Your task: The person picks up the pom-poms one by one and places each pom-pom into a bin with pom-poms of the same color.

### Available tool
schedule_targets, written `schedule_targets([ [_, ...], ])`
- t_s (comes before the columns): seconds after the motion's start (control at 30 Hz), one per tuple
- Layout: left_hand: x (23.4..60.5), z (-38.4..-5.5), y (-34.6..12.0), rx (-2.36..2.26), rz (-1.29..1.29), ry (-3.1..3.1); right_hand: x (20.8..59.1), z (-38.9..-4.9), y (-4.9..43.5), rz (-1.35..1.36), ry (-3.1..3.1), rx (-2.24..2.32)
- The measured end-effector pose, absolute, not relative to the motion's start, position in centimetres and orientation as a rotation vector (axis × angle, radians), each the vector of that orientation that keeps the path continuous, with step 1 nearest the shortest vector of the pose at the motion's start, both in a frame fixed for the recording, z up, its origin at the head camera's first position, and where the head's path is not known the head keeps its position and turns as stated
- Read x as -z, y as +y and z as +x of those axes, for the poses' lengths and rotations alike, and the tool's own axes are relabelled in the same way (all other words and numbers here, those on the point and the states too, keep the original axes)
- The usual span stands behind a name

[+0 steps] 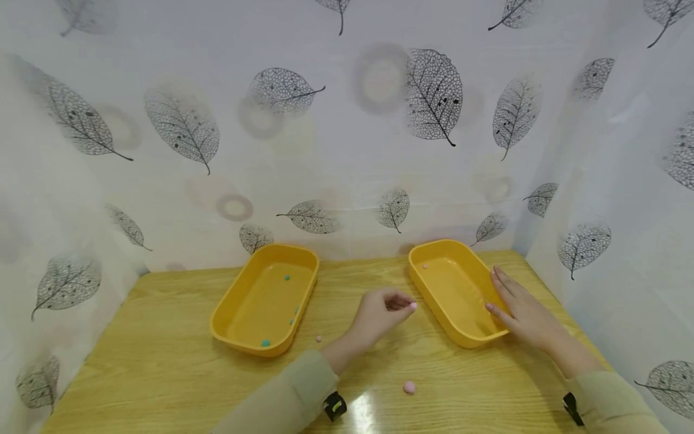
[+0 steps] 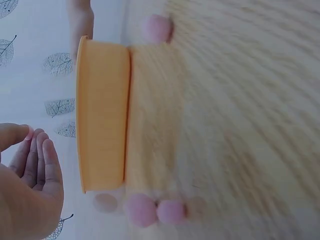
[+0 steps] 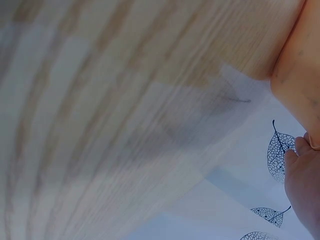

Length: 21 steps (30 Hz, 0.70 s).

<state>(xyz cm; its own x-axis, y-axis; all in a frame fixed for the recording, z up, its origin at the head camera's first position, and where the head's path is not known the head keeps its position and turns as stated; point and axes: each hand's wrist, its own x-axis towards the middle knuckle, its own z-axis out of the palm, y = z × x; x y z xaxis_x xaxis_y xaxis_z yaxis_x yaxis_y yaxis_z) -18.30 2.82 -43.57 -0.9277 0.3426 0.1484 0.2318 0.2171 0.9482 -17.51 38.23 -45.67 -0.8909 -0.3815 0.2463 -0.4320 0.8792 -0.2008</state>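
Between thumb and fingertips my left hand (image 1: 376, 314) pinches a small pink ball (image 1: 414, 306), just left of the right yellow tray (image 1: 439, 307). My right hand (image 1: 523, 310) rests on that tray's right rim, its fingers fairly straight and its thumb over the inside. A tiny pink ball (image 1: 425, 266) lies in the tray's far left corner. On the table, a larger pink ball (image 1: 409, 387) lies near the front and a smaller pink ball (image 1: 318, 339) beside the left tray. The left wrist view shows two pink balls (image 2: 141, 210) close together below the tray wall (image 2: 102, 115).
The left yellow tray (image 1: 219, 328) holds several small green balls (image 1: 265, 343). Both trays stand on a wood-grain table (image 1: 157, 337). A white curtain with leaf prints (image 1: 352, 163) closes off the back and sides.
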Motion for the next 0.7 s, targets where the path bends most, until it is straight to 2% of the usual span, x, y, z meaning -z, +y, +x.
schedule_targets([
  [0.7, 42.5, -20.7, 7.1, -1.95, 0.436, 2.295, 45.7, -17.6, 38.2, 0.65, -2.826, -0.378],
])
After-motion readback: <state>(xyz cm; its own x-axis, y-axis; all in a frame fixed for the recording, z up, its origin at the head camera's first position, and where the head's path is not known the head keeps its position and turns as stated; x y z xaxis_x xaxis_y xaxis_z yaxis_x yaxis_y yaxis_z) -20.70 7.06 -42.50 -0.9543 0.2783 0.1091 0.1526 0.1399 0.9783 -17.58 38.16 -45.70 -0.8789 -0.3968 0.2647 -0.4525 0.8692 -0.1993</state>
